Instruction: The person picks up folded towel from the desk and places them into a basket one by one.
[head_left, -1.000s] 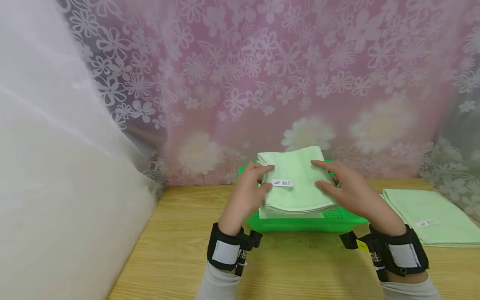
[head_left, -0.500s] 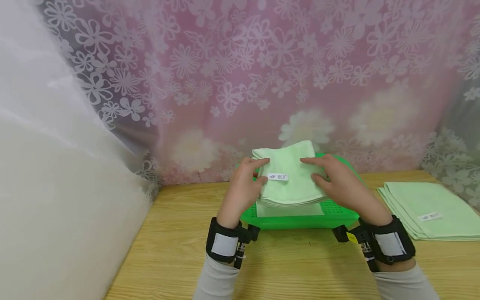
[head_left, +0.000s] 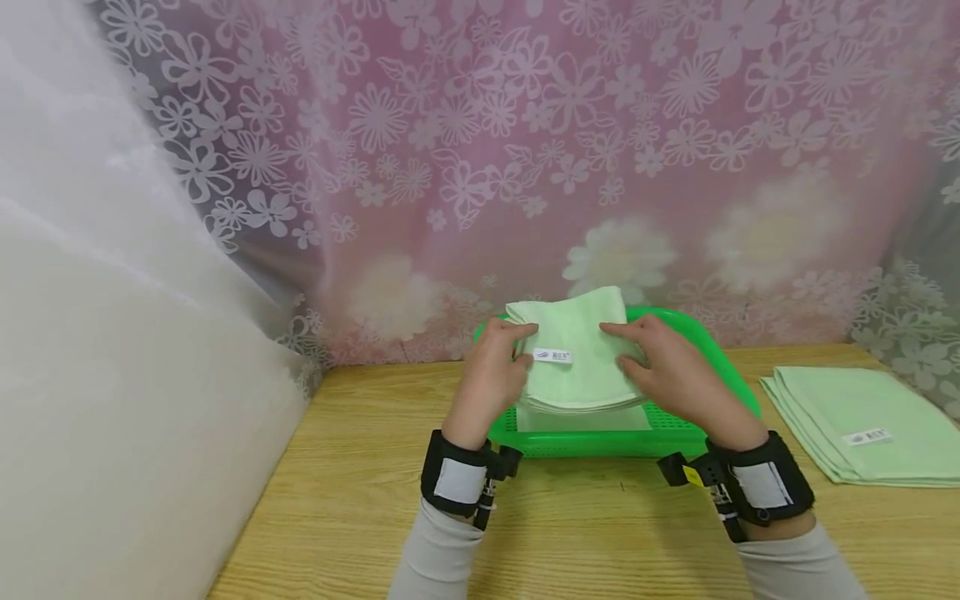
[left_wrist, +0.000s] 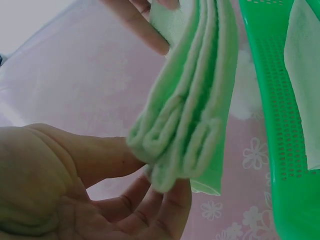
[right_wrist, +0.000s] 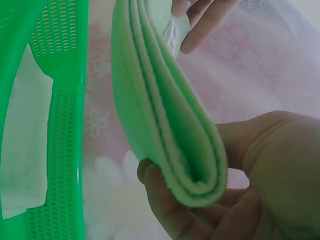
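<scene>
Fingers of the left hand and right hand, we see, pinch one folded pale-green cloth above a green perforated plastic basket; similar towel lies right.

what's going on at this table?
A person holds a folded green cloth by its sides, the left hand on one edge, the right hand on the other. It's raised, apart from the green basket, where a pale sheet lies. A second folded cloth lies on the table, right of the basket.
</scene>
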